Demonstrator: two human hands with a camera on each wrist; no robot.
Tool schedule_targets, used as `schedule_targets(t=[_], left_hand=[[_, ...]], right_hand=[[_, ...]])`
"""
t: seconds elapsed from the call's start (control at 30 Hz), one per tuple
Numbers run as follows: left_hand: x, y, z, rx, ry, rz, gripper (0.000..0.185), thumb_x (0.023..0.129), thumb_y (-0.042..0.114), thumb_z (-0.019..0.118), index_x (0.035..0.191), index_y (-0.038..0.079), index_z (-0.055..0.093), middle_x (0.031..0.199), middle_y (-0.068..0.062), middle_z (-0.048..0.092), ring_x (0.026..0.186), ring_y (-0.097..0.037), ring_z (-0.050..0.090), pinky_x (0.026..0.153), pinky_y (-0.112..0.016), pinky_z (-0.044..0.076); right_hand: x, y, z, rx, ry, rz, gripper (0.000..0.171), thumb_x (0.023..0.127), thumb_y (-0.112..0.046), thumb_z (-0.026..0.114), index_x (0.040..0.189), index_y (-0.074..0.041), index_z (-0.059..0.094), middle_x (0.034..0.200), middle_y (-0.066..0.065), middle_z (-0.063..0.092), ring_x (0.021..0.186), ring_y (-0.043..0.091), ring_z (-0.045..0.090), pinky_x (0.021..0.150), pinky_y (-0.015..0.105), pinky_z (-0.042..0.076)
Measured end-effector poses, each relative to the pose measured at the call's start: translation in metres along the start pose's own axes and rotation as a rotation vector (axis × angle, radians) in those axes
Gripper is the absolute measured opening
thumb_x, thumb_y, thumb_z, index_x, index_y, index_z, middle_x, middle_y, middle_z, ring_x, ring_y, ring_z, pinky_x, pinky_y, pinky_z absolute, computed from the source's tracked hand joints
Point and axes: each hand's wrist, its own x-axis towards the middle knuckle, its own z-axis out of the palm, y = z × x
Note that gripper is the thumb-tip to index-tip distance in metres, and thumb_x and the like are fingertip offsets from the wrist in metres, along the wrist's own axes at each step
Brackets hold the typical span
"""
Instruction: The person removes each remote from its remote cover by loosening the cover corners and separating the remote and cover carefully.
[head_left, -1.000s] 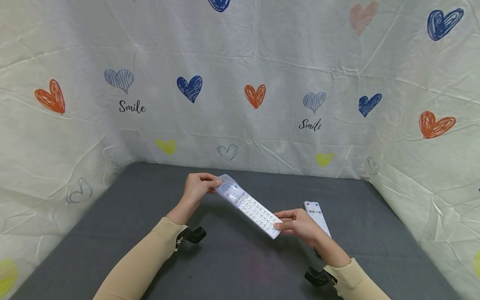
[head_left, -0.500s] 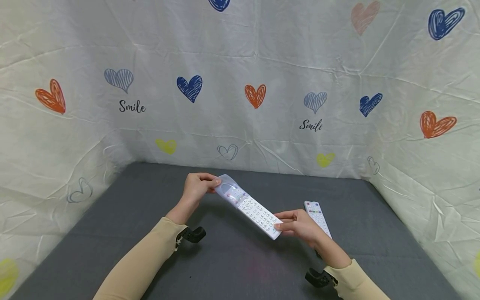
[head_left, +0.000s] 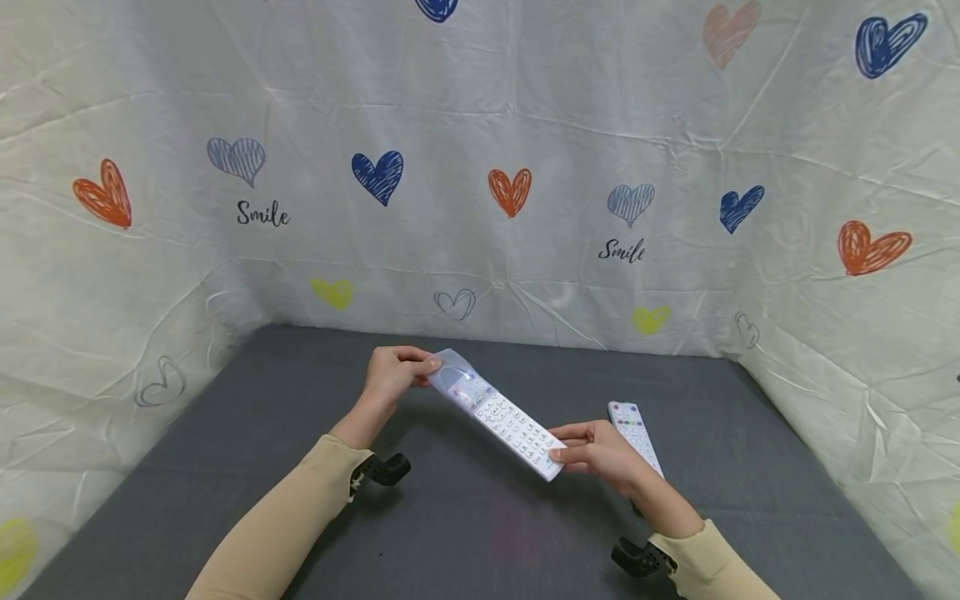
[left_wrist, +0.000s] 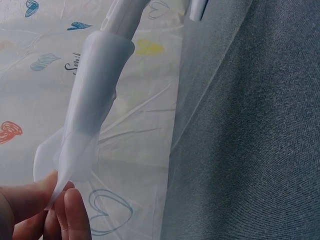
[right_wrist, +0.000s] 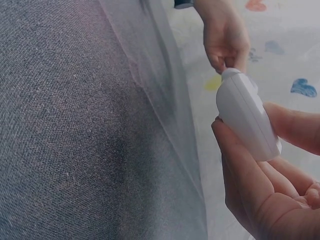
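The right hand (head_left: 600, 457) is gripping a long white plastic remote (head_left: 516, 428) above dark grey cloth (head_left: 465, 533). Farther off, the left hand (head_left: 390, 377) is pinching the translucent sleeve (head_left: 459, 379) over the remote's far end, and black "Smile" lettering (head_left: 262, 214) is showing twice on the heart-printed white backdrop (head_left: 555, 250).

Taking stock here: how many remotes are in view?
2: one remote, partly inside a translucent sleeve, in the right hand; a second remote on the grey cloth, partly hidden behind that hand.

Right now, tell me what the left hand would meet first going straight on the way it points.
Probably the cover the left hand pinches, then the remote partly in it; depth is unclear.
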Motion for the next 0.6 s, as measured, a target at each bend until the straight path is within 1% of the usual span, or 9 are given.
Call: schedule_targets(t=[0.13, 0.23, 0.4, 0.6], left_hand=[[0.0004, -0.0005, -0.0005, -0.003, -0.001, 0.000, 0.024, 0.079, 0.015, 0.077, 0.095, -0.002, 0.072, 0.093, -0.011, 0.068, 0.063, -0.012, 0.064, 0.077, -0.044, 0.057], [0.0010, -0.0007, -0.0009, 0.002, 0.001, 0.002, 0.024, 0.079, 0.016, 0.077, 0.095, -0.001, 0.072, 0.093, -0.011, 0.068, 0.063, -0.012, 0.064, 0.076, -0.044, 0.057], [0.0012, -0.0010, -0.0020, 0.005, 0.006, 0.003, 0.023, 0.080, 0.015, 0.077, 0.095, -0.001, 0.072, 0.092, -0.010, 0.069, 0.062, -0.012, 0.064, 0.071, -0.038, 0.059], [0.0001, 0.0001, -0.0029, 0.001, 0.009, -0.010, 0.023, 0.080, 0.015, 0.077, 0.095, -0.002, 0.072, 0.090, -0.009, 0.069, 0.061, -0.011, 0.063, 0.062, -0.028, 0.057]], right_hand=[[-0.0004, -0.0001, 0.0002, 0.005, -0.001, 0.003, 0.051, 0.084, -0.005, 0.068, 0.126, 0.017, 0.050, 0.110, 0.017, 0.068, 0.088, 0.010, 0.066, 0.077, 0.028, 0.057], [-0.0004, -0.0003, -0.0003, 0.012, -0.005, 0.006, 0.051, 0.084, -0.005, 0.067, 0.127, 0.017, 0.049, 0.111, 0.018, 0.067, 0.089, 0.010, 0.066, 0.077, 0.028, 0.057], [-0.0003, -0.0001, -0.0012, 0.020, -0.015, 0.011, 0.051, 0.085, -0.004, 0.067, 0.127, 0.017, 0.049, 0.112, 0.019, 0.067, 0.090, 0.011, 0.066, 0.078, 0.028, 0.057], [0.0002, -0.0003, -0.0023, 0.021, -0.020, 0.011, 0.050, 0.085, -0.004, 0.066, 0.127, 0.017, 0.048, 0.112, 0.019, 0.067, 0.090, 0.011, 0.065, 0.079, 0.029, 0.057]])
